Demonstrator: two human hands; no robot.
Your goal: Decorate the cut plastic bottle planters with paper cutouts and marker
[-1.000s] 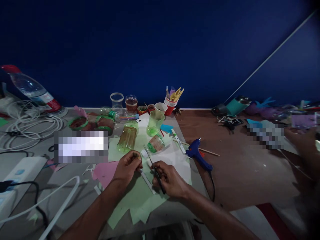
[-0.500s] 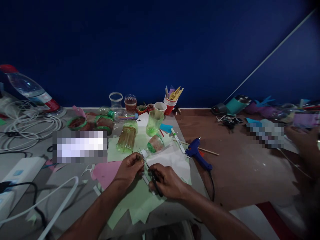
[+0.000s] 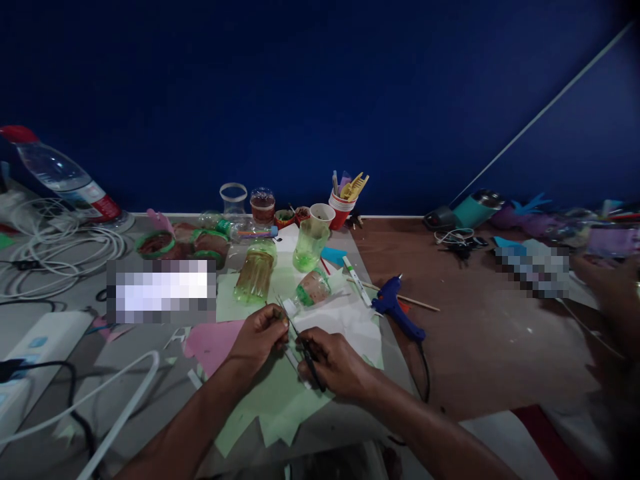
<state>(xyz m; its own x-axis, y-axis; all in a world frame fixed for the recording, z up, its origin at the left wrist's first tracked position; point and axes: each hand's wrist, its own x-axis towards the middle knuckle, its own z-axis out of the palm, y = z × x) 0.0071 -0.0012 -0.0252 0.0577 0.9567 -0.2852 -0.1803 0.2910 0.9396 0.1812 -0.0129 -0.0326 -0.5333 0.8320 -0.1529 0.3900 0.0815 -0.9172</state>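
My right hand [image 3: 333, 360] is closed round the black handles of a pair of scissors [image 3: 311, 363]. Their thin blades point up and away, close beside the fingers of my left hand [image 3: 265, 333]. Those fingers are pinched together on something small that I cannot make out. Under both hands lies pale green paper [image 3: 273, 417] with a jagged front edge, and a pink sheet [image 3: 213, 343] lies left of it. Just beyond my fingertips a cut bottle piece [image 3: 315, 290] with a green rim rests on its side.
A blue glue gun [image 3: 400, 310] lies to the right by a wooden stick [image 3: 420, 303]. Behind stand a green-tinted bottle piece [image 3: 255, 273], a clear cup [image 3: 320, 217] and red cups [image 3: 343, 210] with utensils. White cables [image 3: 100, 247] coil at left. Another person's hand [image 3: 607, 280] shows far right.
The view has shifted very slightly. Both hands keep nearly the same place, with the scissors still in my right hand.
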